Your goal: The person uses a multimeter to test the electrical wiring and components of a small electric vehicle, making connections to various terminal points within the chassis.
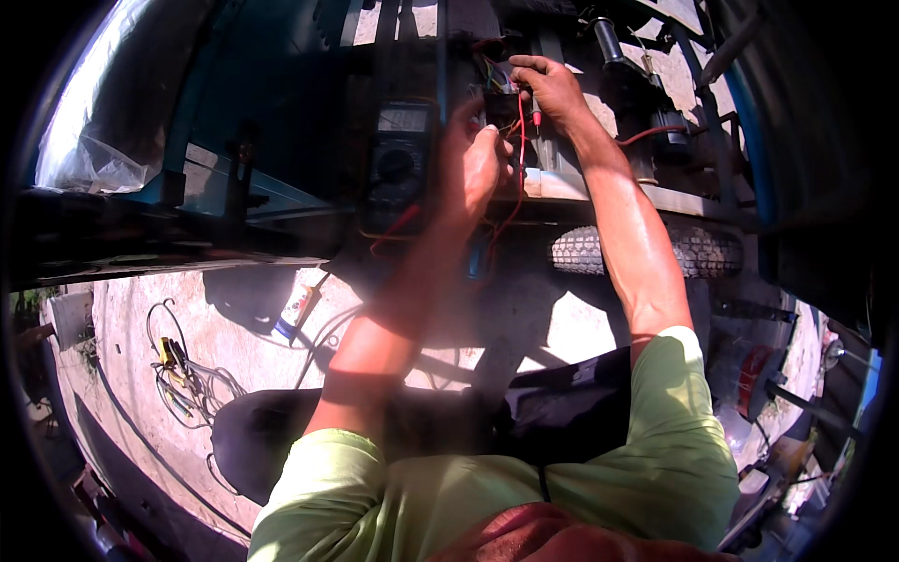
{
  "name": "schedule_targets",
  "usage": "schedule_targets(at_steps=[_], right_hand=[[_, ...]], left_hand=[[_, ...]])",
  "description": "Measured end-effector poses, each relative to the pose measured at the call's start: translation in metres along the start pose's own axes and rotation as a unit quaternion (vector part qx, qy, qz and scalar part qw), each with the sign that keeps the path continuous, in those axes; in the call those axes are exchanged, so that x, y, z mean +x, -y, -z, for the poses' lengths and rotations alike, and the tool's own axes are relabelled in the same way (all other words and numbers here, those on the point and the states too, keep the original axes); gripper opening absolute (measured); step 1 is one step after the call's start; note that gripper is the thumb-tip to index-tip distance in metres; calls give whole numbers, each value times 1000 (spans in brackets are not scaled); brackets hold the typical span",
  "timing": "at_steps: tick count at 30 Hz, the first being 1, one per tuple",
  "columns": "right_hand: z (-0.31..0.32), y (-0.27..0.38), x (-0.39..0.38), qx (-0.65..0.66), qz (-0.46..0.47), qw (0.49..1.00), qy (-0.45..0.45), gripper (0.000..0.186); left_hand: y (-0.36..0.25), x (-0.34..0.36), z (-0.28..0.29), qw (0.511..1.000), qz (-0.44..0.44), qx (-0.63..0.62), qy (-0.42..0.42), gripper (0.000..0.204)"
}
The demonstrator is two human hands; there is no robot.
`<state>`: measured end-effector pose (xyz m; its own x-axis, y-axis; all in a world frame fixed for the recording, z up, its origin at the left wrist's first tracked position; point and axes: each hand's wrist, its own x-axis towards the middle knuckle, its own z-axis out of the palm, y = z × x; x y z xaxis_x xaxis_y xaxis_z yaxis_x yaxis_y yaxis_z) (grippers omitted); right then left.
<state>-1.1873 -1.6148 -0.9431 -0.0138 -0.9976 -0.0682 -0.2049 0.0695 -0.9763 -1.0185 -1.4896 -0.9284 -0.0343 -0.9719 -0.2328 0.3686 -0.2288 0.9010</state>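
Can't read any text or numbers here. Dark multimeter (396, 173): display (403, 117) greyish, too faint to make out a reading; markings around dial (396, 166) too small and dim. White container (301, 303) on ground: red and blue print, too blurred.

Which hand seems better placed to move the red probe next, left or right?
Probably the right hand: the red probe is right at its fingers, while the left hand is farther from it, near the coloured wires.
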Motion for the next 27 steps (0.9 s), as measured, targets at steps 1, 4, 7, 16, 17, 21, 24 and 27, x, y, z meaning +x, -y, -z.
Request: schedule_targets(at_steps=[1,4,7,16,17,21,24,27], right_hand=[[2,-1,-1,5,4,1000,-3,32],[3,2,0,-55,7,998,31,32],[-6,9,-8,-91,22,994,53,32],[-26,31,-21,-273,141,944,122,39],[-24,31,-22,-278,148,941,119,40],[-17,19,-15,-311,207,921,114,38],[-16,4,-7,-273,207,935,88,37],[-11,-8,-2,-185,155,968,67,39]], left_hand=[[3,-1,-1,1000,-12,1,1,50],[23,5,7,997,-67,31,-10,52],[23,-3,7,996,-81,36,-24,52],[27,-13,19,976,-175,113,-60,43],[23,-17,17,980,-158,106,-54,42],[-24,-32,8,988,-134,73,-24,39],[-52,-15,26,982,-166,84,5,31],[-74,17,52,949,-194,247,17,25]])
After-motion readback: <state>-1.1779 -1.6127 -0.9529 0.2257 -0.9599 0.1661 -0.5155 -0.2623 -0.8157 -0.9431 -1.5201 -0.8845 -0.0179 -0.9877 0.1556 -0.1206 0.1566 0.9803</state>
